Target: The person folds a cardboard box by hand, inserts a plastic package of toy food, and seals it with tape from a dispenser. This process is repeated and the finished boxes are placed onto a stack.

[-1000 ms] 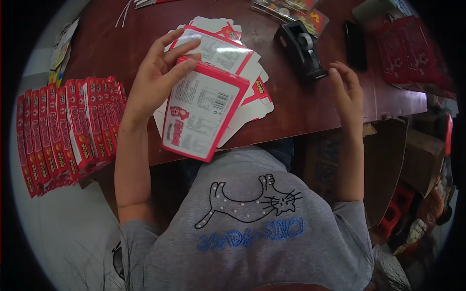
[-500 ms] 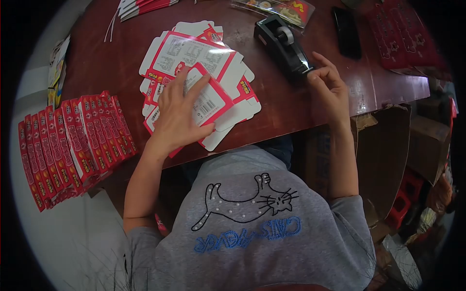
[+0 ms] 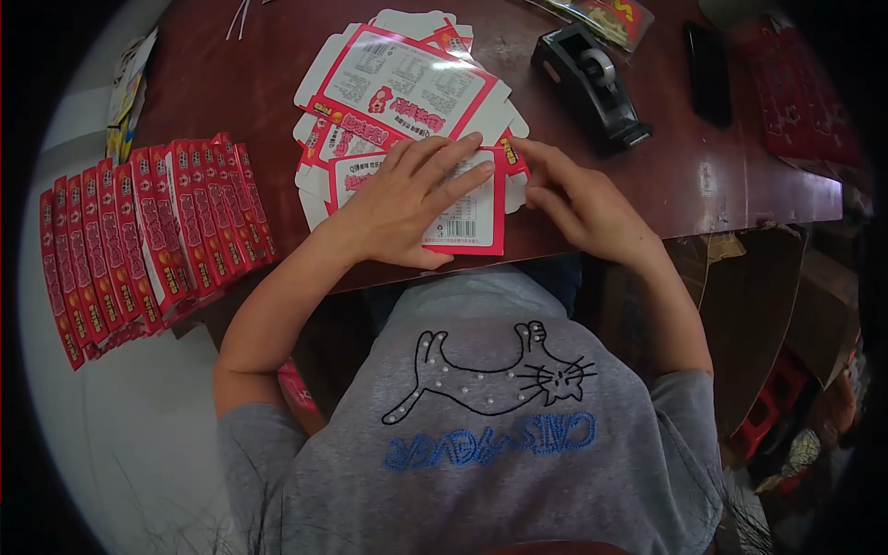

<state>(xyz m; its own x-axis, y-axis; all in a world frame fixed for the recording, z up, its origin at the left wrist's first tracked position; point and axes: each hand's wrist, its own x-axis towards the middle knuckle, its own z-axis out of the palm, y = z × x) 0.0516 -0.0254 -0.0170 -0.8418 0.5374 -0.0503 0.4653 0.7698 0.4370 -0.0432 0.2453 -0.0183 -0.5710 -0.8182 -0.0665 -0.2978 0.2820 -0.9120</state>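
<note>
My left hand (image 3: 398,208) lies flat with spread fingers on a red-and-white printed box (image 3: 476,217), near the table's front edge. At the box's right edge is my right hand (image 3: 583,199), its fingers bent and index fingertip close to the upper right corner. Whatever lies between its thumb and finger is too small to make out. Beneath and behind the box, flat unfolded cartons (image 3: 407,79) overlap in a loose pile. A black tape dispenser (image 3: 592,88) with a roll in it stands behind my right hand.
Folded red boxes (image 3: 153,231) stand in a tight row at the left. A dark phone (image 3: 709,74) and red packages (image 3: 805,92) lie at the right. Clear-wrapped packaging (image 3: 606,23) is at the back. An opened brown carton (image 3: 740,305) sits below the table's right side.
My right hand has left the tape dispenser and come to the box's right edge. Under my left hand, the box has turned nearly square to the table edge. The view has shifted slightly.
</note>
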